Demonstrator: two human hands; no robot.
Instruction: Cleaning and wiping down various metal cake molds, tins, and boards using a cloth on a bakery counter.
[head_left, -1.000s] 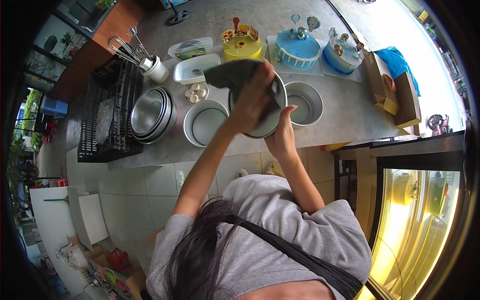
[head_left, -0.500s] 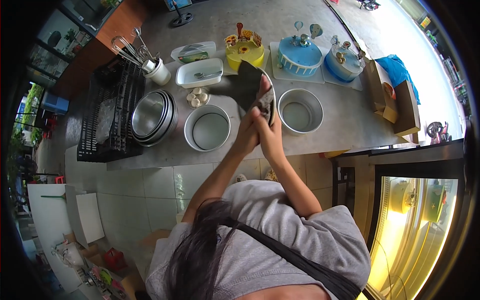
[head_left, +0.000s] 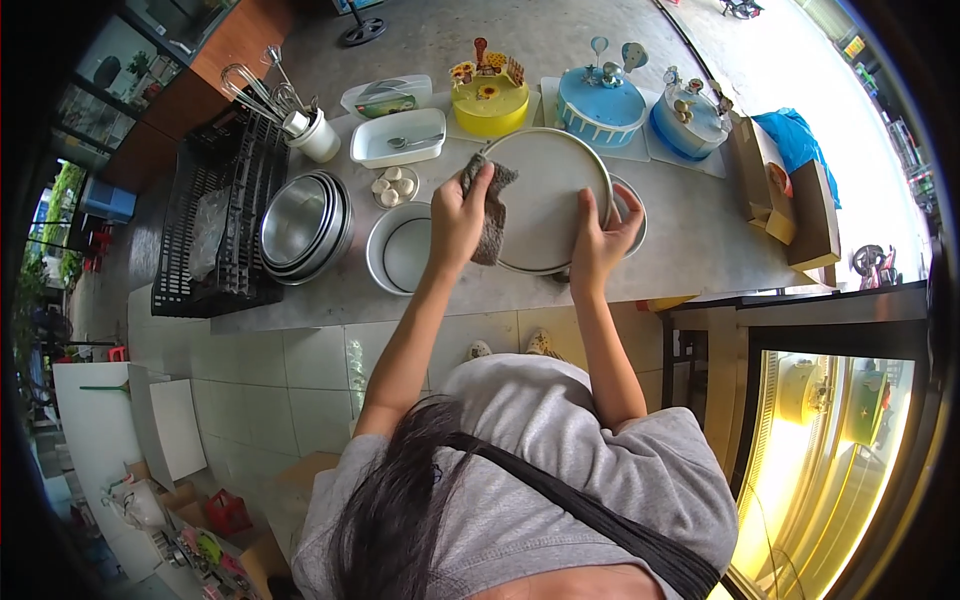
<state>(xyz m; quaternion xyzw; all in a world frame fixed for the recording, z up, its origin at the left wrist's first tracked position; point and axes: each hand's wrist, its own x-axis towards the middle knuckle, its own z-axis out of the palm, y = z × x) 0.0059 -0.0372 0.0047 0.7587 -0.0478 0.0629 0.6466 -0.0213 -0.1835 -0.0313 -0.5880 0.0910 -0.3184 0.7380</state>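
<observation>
Above the near half of the metal table I hold a round, shallow-looking metal pan (head_left: 545, 200), its flat pale face turned up toward me. A dark grey cloth (head_left: 490, 230) is bunched in my left hand (head_left: 458, 218), closed with the thumb on top, against the pan's left edge. My right hand (head_left: 602, 240) grips the right edge, thumb on the face. Behind the right hand a deep round cake tin (head_left: 638, 240) is partly hidden. Another open cake tin (head_left: 400, 250) stands left of the held pan, its right side covered by my left arm.
Nested metal bowls (head_left: 300, 230) and a black crate (head_left: 215, 230) stand left. Farther back are a whisk pot (head_left: 318, 140), a white tray with spoons (head_left: 370, 150) and a yellow cake (head_left: 490, 105). Blue cakes (head_left: 600, 105) and a cardboard box (head_left: 765, 190) stand right.
The pan has turned from nearly edge-on to face-up. My hands, close together before, have parted to its left and right edges, and the cloth now shows at the left edge.
</observation>
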